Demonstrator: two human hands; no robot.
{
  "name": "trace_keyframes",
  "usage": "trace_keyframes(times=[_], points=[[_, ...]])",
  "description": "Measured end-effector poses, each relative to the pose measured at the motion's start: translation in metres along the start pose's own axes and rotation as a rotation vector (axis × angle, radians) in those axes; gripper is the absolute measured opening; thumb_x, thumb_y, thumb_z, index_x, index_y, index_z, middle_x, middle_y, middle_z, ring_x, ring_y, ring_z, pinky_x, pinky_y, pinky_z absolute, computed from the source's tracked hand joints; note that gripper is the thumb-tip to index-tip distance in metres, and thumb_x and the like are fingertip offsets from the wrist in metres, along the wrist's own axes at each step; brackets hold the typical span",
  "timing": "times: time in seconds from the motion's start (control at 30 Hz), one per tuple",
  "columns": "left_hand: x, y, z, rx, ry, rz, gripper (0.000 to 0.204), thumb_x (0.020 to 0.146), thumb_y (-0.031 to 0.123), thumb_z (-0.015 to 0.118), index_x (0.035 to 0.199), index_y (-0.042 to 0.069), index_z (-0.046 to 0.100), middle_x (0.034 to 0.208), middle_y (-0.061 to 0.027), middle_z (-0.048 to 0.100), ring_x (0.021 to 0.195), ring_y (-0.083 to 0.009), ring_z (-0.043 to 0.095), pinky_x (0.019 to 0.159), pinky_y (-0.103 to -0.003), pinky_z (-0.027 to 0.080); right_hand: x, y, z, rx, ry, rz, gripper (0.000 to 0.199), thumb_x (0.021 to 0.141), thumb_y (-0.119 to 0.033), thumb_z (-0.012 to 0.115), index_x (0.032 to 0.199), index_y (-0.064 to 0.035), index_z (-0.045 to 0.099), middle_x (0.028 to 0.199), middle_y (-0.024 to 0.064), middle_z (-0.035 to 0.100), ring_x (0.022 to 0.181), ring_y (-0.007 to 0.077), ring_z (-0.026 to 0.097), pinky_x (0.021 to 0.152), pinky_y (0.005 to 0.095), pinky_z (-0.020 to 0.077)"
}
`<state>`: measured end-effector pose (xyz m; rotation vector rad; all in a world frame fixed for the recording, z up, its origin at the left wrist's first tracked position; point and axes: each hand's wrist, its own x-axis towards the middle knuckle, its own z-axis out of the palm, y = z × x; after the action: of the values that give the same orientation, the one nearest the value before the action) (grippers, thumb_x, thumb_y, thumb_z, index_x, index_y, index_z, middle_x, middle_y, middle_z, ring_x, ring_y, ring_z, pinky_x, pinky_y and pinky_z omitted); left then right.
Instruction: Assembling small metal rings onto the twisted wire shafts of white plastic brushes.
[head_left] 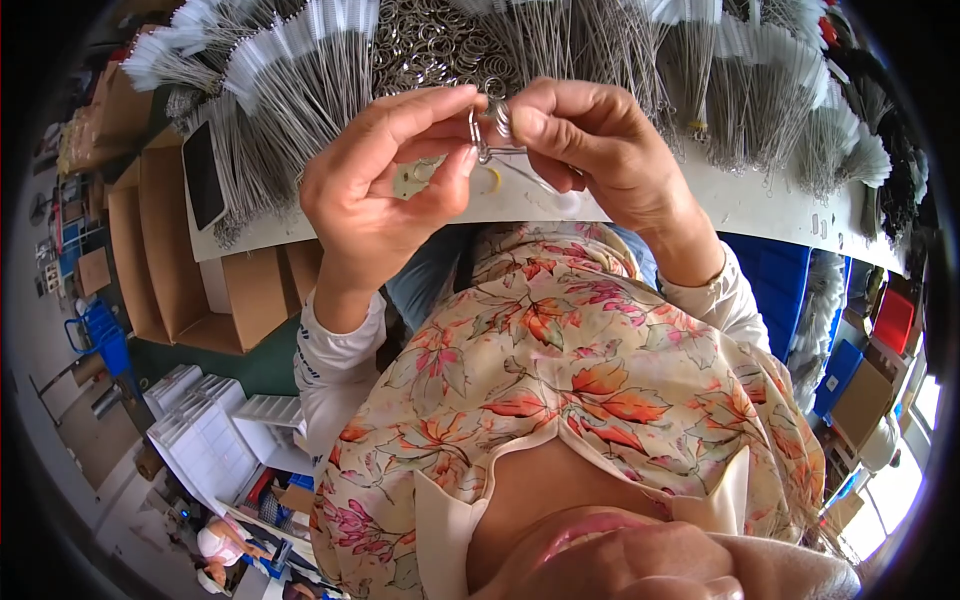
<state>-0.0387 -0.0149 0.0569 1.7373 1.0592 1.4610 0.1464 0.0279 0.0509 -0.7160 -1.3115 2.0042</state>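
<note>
Right now I have both hands raised together above the white table (760, 205), working on one small piece between them. My left hand (385, 185) curls in from the left, thumb and forefinger pinching a small metal ring (480, 128) by its side. My right hand (585, 140) meets it from the other side, fingertips pressed together on the twisted wire end of a thin brush (525, 175), whose stem slants down and to the right beneath my palm. Ring and wire touch just where the two sets of fingertips meet, so neither hand is spread; both are closed in fine pinches.

I judge the step in hand to be joining the brush's wire loop onto the ring, and it looks part-way: the wire sits at the ring, but I cannot tell whether it has passed through the split. The next move, as I read it, calls for a steady hold on the ring and a small turning push of the wire, with little force, since the wire would bend easily.

Beyond my hands lies a heap of loose rings (430, 45), and bundles of brushes (290, 80) fan out across the table's far side. A dark phone (203, 175) lies flat at the table's left end, beside open cardboard boxes (165, 250).
</note>
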Motion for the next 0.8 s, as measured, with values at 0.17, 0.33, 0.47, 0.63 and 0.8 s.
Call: trace_keyframes(times=[0.17,0.33,0.47,0.63,0.8], points=[[0.008,0.002,-0.003,0.207,0.043,0.182,0.029,0.073,-0.008,0.065,0.102,-0.006,0.062,0.099,-0.0145,0.064,0.080,-0.0185,0.067,0.071,-0.026,0.056,0.006,-0.015,0.013,0.022,0.057,-0.101,0.019,0.084,-0.021,0.066,0.088,-0.0026,0.067,0.065,-0.0025,0.056,0.053,0.0032,0.044,0.047,0.0177,0.0345],[0.012,0.004,-0.005,0.234,0.032,0.180,0.029,0.073,-0.009,0.065,0.102,-0.005,0.063,0.097,-0.0140,0.065,0.080,-0.0177,0.067,0.071,-0.025,0.055,0.014,-0.016,0.008,-0.024,0.030,-0.118,0.016,0.084,-0.018,0.066,0.087,-0.0018,0.067,0.066,-0.0019,0.057,0.052,0.0034,0.045,0.047,0.0185,0.0358],[0.017,0.006,-0.009,0.174,0.003,0.142,0.029,0.072,-0.011,0.063,0.101,-0.006,0.063,0.098,-0.0133,0.065,0.081,-0.0168,0.066,0.071,-0.024,0.055,0.014,-0.022,0.006,-0.192,-0.021,-0.168,0.017,0.085,-0.018,0.065,0.089,-0.0015,0.063,0.063,-0.0030,0.054,0.051,0.0025,0.042,0.045,0.0175,0.0316],[0.025,0.015,-0.014,0.222,-0.096,0.126,0.031,0.071,-0.017,0.054,0.101,-0.011,0.060,0.097,-0.0185,0.065,0.086,-0.0186,0.064,0.075,-0.025,0.052,0.012,-0.022,0.005,-0.330,0.036,-0.225,0.015,0.084,-0.016,0.066,0.088,-0.0014,0.065,0.065,-0.0026,0.056,0.054,0.0020,0.045,0.047,0.0182,0.0360],[0.029,0.018,-0.011,0.162,-0.082,0.017,0.031,0.073,-0.015,0.052,0.103,-0.011,0.060,0.096,-0.0184,0.065,0.084,-0.0191,0.064,0.077,-0.026,0.051,0.008,-0.020,0.002,-0.211,-0.014,-0.163,0.013,0.084,-0.014,0.065,0.087,-0.0013,0.065,0.068,-0.0024,0.058,0.059,0.0019,0.049,0.050,0.0185,0.0407]])
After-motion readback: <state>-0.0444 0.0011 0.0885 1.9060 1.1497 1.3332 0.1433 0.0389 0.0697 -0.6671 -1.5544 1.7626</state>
